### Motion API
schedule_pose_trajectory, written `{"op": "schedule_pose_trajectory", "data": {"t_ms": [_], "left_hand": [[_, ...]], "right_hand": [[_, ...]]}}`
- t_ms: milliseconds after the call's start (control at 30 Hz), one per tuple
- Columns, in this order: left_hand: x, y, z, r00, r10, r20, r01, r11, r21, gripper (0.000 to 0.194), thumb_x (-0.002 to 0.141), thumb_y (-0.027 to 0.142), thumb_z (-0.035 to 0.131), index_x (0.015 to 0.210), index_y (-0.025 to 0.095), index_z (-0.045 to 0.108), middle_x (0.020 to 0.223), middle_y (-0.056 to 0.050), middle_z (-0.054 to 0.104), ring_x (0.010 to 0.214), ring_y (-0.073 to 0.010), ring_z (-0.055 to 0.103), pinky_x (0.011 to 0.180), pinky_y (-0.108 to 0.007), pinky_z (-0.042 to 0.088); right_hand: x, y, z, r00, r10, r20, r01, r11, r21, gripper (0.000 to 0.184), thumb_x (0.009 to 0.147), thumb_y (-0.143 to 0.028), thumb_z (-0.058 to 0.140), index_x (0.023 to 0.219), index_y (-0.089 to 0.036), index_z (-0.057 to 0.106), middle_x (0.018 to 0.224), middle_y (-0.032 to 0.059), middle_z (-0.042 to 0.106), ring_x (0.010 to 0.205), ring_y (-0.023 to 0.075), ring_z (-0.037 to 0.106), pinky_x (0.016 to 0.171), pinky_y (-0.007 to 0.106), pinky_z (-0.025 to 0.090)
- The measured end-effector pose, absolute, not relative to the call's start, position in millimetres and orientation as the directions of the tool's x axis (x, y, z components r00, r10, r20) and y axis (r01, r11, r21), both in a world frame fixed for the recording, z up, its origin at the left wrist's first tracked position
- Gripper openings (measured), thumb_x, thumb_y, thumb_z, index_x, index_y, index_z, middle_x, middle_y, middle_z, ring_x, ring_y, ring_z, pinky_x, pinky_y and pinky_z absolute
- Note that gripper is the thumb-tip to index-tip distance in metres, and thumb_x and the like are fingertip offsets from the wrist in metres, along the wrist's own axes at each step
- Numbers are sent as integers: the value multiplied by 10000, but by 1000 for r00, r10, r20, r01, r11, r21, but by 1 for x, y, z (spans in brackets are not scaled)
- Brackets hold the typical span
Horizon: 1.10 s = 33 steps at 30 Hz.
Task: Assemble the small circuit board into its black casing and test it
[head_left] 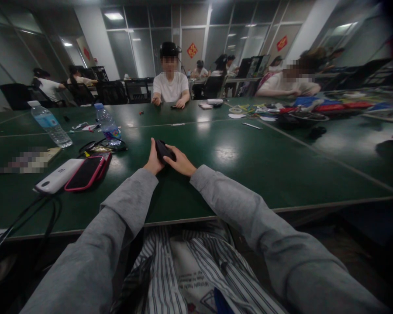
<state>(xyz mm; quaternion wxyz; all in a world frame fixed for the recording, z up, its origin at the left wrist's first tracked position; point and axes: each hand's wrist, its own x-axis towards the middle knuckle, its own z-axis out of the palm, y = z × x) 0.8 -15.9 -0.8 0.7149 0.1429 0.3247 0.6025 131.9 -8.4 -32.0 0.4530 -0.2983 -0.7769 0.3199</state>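
Just above the green table, both of my hands are closed around a small black object (163,149); its exact kind is not clear. My left hand (153,161) grips its left side, with the thumb side turned up. From the right, my right hand (182,163) holds it, the thumb lying across its near end. Fingers on the far side are partly hidden. Left of my hands lie a phone in a red case (85,172) and a white power bank (59,175). A pair of black-framed glasses (119,149) rests behind them.
Two water bottles, one with a white cap (49,124) and one with a blue cap (107,126), stand at the left. A pen (252,126) lies far right of my hands. Cables and bags (314,109) are heaped at the right. A person (170,87) sits opposite.
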Motion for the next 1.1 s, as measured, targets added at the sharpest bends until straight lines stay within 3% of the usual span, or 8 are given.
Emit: {"op": "schedule_pose_trajectory", "data": {"t_ms": [100, 233, 367, 533, 800, 967, 1100], "left_hand": [[-1, -14, -3, 109, 956, -271, -786, 250, 565, 748, 861, 771, 428, 1145, 124, 674, 965, -154, 729, 969, -288, 700, 922, -416, 541], [-3, -13, -4, 62, 962, -265, -780, 212, 589, 773, 858, 797, 376, 1118, 133, 677, 952, -159, 731, 989, -300, 698, 926, -422, 543], [-4, -12, -6, 40, 968, -250, -782, 186, 595, 731, 887, 771, 345, 1084, 148, 673, 895, -145, 733, 980, -304, 707, 899, -428, 554], [-6, -11, -8, 56, 971, -232, -831, 174, 528, 615, 938, 684, 345, 1090, 159, 626, 965, -145, 741, 980, -298, 718, 857, -447, 566], [-8, -12, -8, 79, 969, -232, -839, 191, 510, 568, 953, 637, 340, 1178, 165, 561, 1211, -184, 688, 1072, -312, 695, 851, -466, 562], [-9, -9, -11, 77, 970, -230, -844, 186, 502, 589, 946, 638, 361, 1248, 165, 540, 1230, -199, 677, 1085, -320, 690, 842, -473, 564], [-9, -10, -11, 76, 969, -237, -844, 189, 501, 590, 947, 637, 357, 1260, 171, 537, 1241, -205, 670, 1073, -326, 695, 833, -480, 564]], "right_hand": [[133, -9, -35, -442, 707, 552, 285, 694, -661, 595, 885, -408, 619, 1418, -174, 491, 1452, 150, 522, 1410, 283, 442, 1199, 490, 315], [133, -11, -33, -396, 698, 596, 347, 715, -607, 552, 925, -431, 553, 1421, -197, 486, 1396, 137, 559, 1337, 269, 511, 1149, 483, 394], [139, -12, -19, -237, 676, 698, 382, 725, -573, 481, 954, -431, 496, 1380, -207, 506, 1295, 124, 592, 1217, 256, 576, 1086, 466, 460], [155, 1, -13, -33, 662, 748, 471, 671, -573, 481, 973, -475, 451, 1392, -241, 470, 1312, 121, 555, 1226, 271, 554, 1066, 496, 463], [166, 29, -30, 83, 815, 574, 478, 473, -740, 440, 926, -417, 477, 1293, -181, 536, 1289, 165, 585, 1235, 290, 555, 1082, 495, 427], [169, 37, -34, 150, 880, 451, 352, 379, -856, 455, 895, -408, 494, 1278, -168, 549, 1305, 168, 598, 1221, 291, 553, 1105, 510, 376], [169, 42, -39, 181, 896, 405, 302, 341, -890, 454, 881, -423, 513, 1246, -162, 578, 1240, 149, 645, 1160, 273, 591, 1079, 485, 404]]}}
